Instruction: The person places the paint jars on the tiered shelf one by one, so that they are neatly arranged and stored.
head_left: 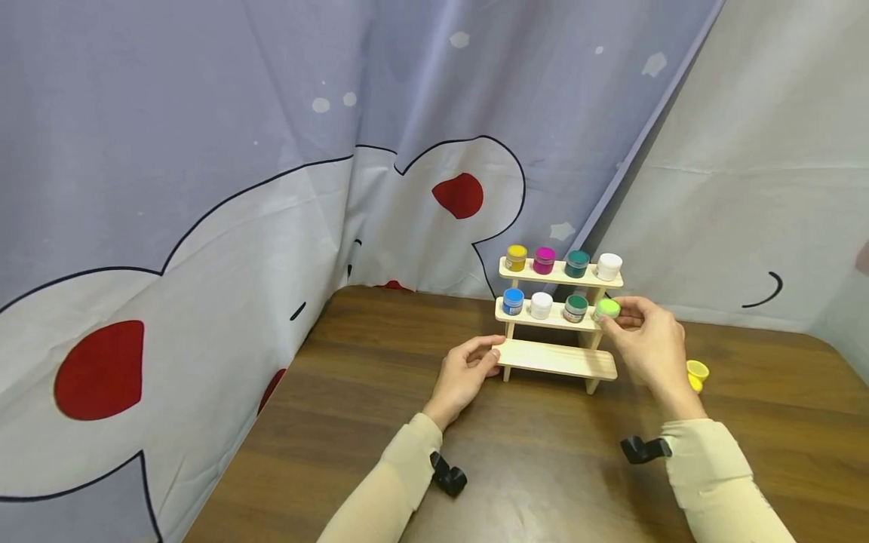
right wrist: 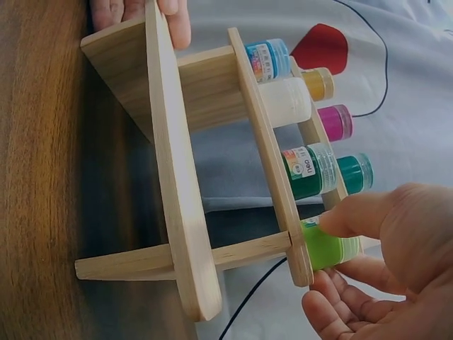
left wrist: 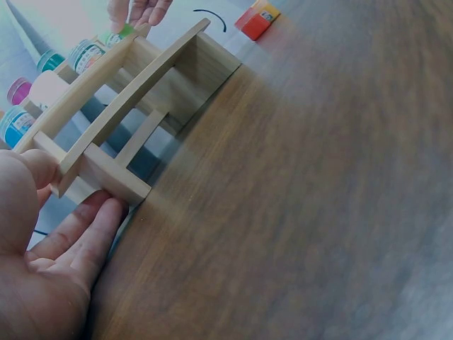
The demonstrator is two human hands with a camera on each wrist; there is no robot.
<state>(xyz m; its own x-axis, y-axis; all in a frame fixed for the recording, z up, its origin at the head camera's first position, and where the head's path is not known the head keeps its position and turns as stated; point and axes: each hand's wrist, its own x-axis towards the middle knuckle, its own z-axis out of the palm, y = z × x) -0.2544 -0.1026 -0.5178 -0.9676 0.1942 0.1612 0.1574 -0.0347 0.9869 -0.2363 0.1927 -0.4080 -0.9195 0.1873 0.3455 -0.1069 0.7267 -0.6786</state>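
Right hand (head_left: pixel 648 341), right of centre in the head view: thumb and fingers clamped on a small light-green paint jar with a clear lid (right wrist: pixel 327 244). Jar upright, at the right end of the middle shelf of a three-tier pale wooden rack (head_left: pixel 557 358).

Left hand (head_left: pixel 465 375), just below centre: thumb and fingers clamped around the left end of the rack's lowest tier; that tier carries no jar.

Middle shelf, left to right beside the held jar: blue jar (head_left: pixel 513 302), white jar (head_left: pixel 541 305), dark-green jar (head_left: pixel 575 308).

Top shelf, same order: yellow jar (head_left: pixel 516 259), magenta jar (head_left: pixel 544 261), teal jar (head_left: pixel 577 264), second white jar (head_left: pixel 609 267).

Further out: small yellow object (head_left: pixel 696 371), exact form unclear, right of the right hand. Rack stands on a brown wood-grain worktop (head_left: pixel 529 467); lavender-and-white printed fabric (head_left: pixel 271 188) hangs across the upper frame.
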